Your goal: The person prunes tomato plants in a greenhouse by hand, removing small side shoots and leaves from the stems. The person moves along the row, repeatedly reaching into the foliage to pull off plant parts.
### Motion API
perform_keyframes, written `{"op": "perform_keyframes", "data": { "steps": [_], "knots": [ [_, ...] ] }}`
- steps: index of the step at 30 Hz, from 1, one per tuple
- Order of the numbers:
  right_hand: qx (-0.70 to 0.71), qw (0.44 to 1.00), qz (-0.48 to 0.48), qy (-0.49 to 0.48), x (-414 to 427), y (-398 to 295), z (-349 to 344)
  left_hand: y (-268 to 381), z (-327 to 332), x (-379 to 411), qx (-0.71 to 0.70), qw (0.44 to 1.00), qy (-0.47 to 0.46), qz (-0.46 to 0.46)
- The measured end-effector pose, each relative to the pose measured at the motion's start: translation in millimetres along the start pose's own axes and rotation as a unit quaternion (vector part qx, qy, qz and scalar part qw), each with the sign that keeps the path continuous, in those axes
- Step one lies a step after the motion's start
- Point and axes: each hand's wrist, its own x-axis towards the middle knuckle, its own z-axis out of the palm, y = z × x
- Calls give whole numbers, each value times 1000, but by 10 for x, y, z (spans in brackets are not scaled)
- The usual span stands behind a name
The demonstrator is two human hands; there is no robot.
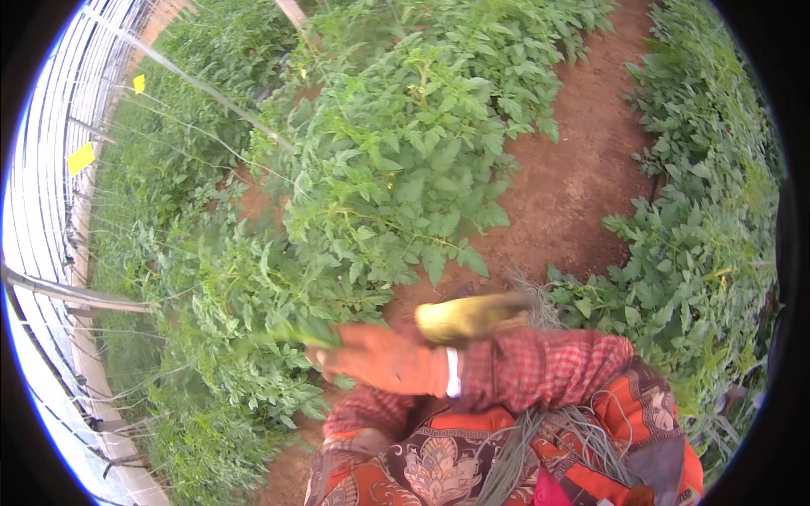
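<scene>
My forearms cross in front of me in red checked sleeves. My right hand (380, 357), in an orange glove, reaches to the left over the left forearm. A blurred green leafy shoot (307, 333) sticks out from its fingers, against the tomato-like plants. My left hand (471, 316), in a yellow glove, points to the right just above the right forearm. Motion blurs its fingers, so their grip cannot be made out. Thin grey twine (543, 307) shows right beside those fingertips; whether they touch it is unclear.
Leafy green plants (405, 158) grow in rows on both sides of a bare soil path (569, 183). A bundle of grey twine (522, 443) hangs over my patterned clothing (443, 462). Strings, a slanting pole (202, 88) and yellow cards (81, 159) are on the left, by the greenhouse wall.
</scene>
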Motion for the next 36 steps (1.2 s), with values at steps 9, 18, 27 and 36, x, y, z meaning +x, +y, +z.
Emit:
{"op": "perform_keyframes", "data": {
  "steps": [9,18,27,36],
  "knots": [
    [-103,978,180,-37,-128,664,-554,-720,270,-1680,171,935,-11,-310],
    [-326,851,253,-324,-186,790,-609,-287,-275,-1794,376,860,259,-228],
    [-781,550,89,-284,-155,640,-635,-128,-1118,-1608,-337,922,45,-184],
    [-539,823,15,-181,122,198,-1041,-1955,-1203,205,-312,746,573,-138]
  ]
}}
